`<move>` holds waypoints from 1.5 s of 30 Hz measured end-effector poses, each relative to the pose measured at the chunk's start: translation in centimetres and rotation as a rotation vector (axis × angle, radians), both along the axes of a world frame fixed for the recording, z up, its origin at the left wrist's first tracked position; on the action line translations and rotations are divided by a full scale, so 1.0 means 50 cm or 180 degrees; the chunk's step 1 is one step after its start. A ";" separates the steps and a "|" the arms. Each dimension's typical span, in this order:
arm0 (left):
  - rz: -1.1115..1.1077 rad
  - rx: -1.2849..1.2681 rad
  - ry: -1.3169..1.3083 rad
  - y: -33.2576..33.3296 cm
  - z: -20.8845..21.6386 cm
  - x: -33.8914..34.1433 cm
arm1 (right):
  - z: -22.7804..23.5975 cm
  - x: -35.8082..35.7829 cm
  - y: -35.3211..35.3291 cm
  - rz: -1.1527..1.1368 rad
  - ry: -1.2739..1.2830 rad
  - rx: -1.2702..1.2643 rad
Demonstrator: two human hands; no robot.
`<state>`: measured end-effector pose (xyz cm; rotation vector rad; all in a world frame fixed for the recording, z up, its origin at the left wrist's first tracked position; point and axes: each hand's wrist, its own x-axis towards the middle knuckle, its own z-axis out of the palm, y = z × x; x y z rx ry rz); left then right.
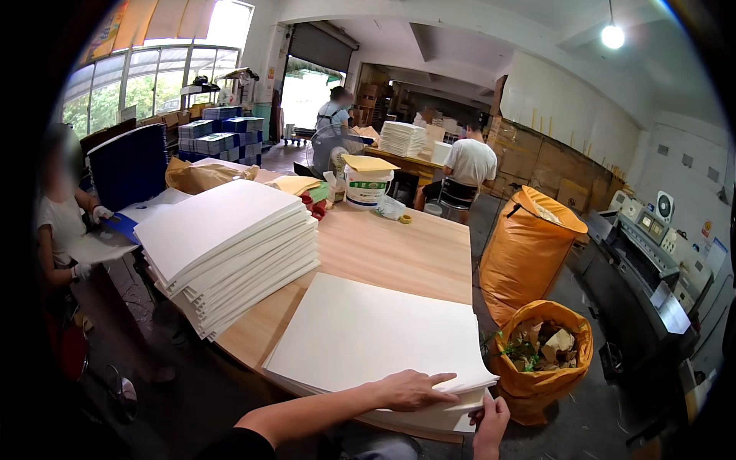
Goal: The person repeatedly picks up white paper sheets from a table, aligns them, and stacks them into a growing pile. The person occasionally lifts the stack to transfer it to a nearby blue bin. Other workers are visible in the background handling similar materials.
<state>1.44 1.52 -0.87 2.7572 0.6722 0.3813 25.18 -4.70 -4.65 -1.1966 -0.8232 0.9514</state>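
In front of me a low stack of large white sheets [376, 330] lies at the table's near edge, its near right corner layers fanned slightly apart. My left hand [412, 390] rests on the near edge of this stack, index finger stretched out and another finger apart below it. My right hand [491, 422] is closed at the near right corner, its fingers and thumb at the sheet edges. What lies under the fingertips is partly hidden. To the left stands a tall, uneven stack of white sheets [230, 245].
The wooden table [399, 249] carries a white bucket [368, 185] and a yellow tape roll [405, 219]. Two orange sacks [525, 253] stand at its right, the nearer one filled with scraps. A gloved person [65, 230] stands left; another person sits farther back. Machinery [644, 253] lines the right.
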 end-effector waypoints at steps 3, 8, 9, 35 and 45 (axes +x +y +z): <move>0.0066 -0.0070 -0.0048 0.003 0.002 -0.001 | 0.016 -0.023 -0.009 -0.0143 -0.0968 -0.0093; 0.0113 0.0041 -0.0164 0.002 -0.016 0.000 | 0.024 -0.016 -0.007 0.0074 -0.0343 -0.0303; 0.0109 0.0041 -0.0158 0.000 -0.016 0.000 | 0.029 -0.015 -0.010 0.0148 -0.0224 -0.0247; 0.0263 0.0230 -0.0364 -0.010 0.021 -0.002 | 0.036 -0.006 0.000 0.0789 0.0995 -0.0157; 0.0079 0.0181 -0.0220 0.003 0.029 -0.006 | 0.045 0.007 -0.007 0.0995 0.0610 -0.0140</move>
